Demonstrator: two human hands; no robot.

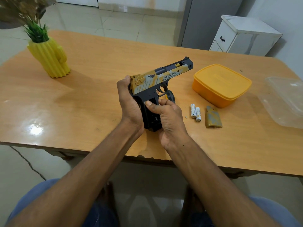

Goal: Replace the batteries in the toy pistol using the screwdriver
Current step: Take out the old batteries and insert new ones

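Observation:
A yellow, grey and black toy pistol [161,77] is held above the wooden table [82,99], muzzle pointing right and away. My left hand [129,102] grips the back of its handle. My right hand [165,115] wraps the front of the handle, thumb pressing into the open black battery compartment. Two white AA batteries [195,112] lie side by side on the table to the right. The removed grip cover [213,117] lies just beyond them. A black and yellow screwdriver handle [170,96] peeks out behind my right hand, under the trigger guard.
An orange lidded plastic box [223,85] stands right of the pistol. A clear plastic container [285,100] sits at the table's right edge. A yellow cactus-shaped vase with a plant [49,58] stands at the far left. A white cabinet [242,35] is behind the table.

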